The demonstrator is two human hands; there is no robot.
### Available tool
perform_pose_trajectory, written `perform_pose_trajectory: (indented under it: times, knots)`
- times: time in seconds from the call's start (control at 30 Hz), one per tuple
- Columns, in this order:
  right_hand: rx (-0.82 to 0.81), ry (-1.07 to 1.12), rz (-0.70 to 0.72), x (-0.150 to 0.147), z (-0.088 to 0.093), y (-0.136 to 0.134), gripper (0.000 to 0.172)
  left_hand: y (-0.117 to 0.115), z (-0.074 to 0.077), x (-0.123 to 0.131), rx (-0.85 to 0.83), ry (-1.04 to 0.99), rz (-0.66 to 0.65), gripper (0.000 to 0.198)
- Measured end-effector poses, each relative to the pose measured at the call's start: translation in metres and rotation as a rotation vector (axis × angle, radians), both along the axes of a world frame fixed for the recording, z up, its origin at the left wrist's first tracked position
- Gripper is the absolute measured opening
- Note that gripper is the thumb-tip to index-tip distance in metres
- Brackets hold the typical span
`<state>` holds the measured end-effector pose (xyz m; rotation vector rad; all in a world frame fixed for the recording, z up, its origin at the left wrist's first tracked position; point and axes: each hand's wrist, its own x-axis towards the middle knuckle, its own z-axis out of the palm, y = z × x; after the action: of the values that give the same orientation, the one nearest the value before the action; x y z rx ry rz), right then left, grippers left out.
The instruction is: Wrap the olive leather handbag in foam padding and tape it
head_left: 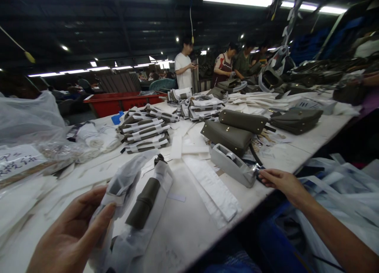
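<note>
My left hand point(79, 221) is closed around a strap wrapped in white tissue paper point(118, 182), thumb on top. Beside it, an olive-green strap section point(143, 204) lies bare in the middle of its own white wrapping. My right hand point(278, 181) pinches at the cutting end of a grey tape dispenser point(232, 166), where a shiny bit of tape shows; the fingertips partly hide it. Right behind the dispenser lie olive handbags point(226, 135) with small gold studs. White paper strips point(211, 186) lie on the table between my hands.
Stacked wrapped straps point(145, 131) stand mid-table, with more wrapped bundles point(204, 105) behind. Clear plastic bags point(26, 115) are at left. A red bin point(118, 103) stands past the table. Plastic-wrapped items point(340, 194) fill the lower right. Several people work at the far side.
</note>
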<state>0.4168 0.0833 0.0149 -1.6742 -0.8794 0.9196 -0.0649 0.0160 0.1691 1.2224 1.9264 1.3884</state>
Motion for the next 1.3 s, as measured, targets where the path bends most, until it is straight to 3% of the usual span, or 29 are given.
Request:
perform_pose_trajectory:
  times: [0.2,0.33,0.47,0.53,0.6,0.73,0.9,1.2,1.3]
  knots:
    - [-0.049,-0.025,-0.051,-0.007,-0.023,-0.007,0.039,0.006,-0.006,-0.013,0.019,-0.092,-0.053,0.059]
    - [-0.028,-0.178,0.099,-0.051,-0.014,-0.012,0.044,0.008,-0.008,-0.010,0.113,-0.098,-0.187,0.053]
    - [0.215,-0.062,0.376,-0.144,0.031,-0.016,0.043,0.012,-0.014,-0.007,0.167,0.016,-0.287,0.041]
    - [0.360,0.084,0.552,-0.194,0.061,-0.020,0.057,0.012,-0.015,-0.004,0.177,0.094,-0.283,0.038]
    - [0.462,0.160,0.704,-0.237,0.088,-0.023,0.060,0.011,-0.016,-0.001,0.198,0.152,-0.277,0.034]
    - [0.539,0.214,0.780,-0.292,0.117,-0.022,0.060,0.010,-0.018,0.004,0.249,0.181,-0.301,0.030]
    - [0.508,0.193,0.773,-0.316,0.121,-0.015,0.072,0.012,-0.022,0.001,0.275,0.188,-0.299,0.031]
    - [0.456,0.181,0.808,-0.318,0.124,-0.013,0.081,0.009,-0.016,-0.004,0.253,0.005,-0.464,0.032]
    - [0.412,0.167,0.835,-0.318,0.122,-0.010,0.087,0.010,-0.016,-0.002,0.251,-0.037,-0.427,0.033]
